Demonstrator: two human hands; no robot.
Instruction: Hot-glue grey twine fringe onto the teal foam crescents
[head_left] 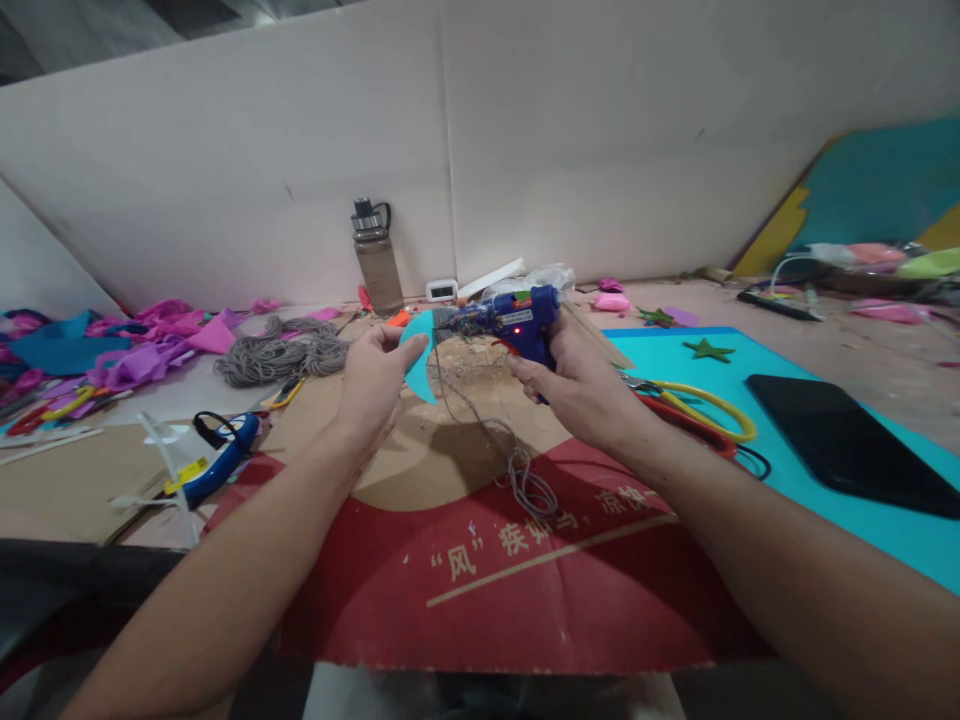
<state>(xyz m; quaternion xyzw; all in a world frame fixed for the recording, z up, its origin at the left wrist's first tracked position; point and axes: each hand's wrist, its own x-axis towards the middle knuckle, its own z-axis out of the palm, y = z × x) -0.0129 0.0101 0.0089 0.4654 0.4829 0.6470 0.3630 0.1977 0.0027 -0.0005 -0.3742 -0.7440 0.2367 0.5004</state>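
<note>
Between the thumb and fingers of my left hand [373, 375] is a light blue crescent cutout [421, 362], held upright above the cardboard. My right hand [581, 375] grips a blue hot glue gun [529, 318] by its handle, and a small red light glows on its side. The gun's nozzle points left and meets the crescent's edge in this view; whether it touches cannot be told. A thin grey cord [480, 418] runs down from beside the crescent and lies in loose loops on the cardboard [480, 560].
Left of my hands lie a heap of grey cord [281, 352], purple scraps [150, 360] and a blue device [221, 462]. A bottle [377, 262] stands at the back wall. On the right, scissors [705, 410], a phone [851, 440] and a green star [709, 350] rest on a blue sheet [847, 545].
</note>
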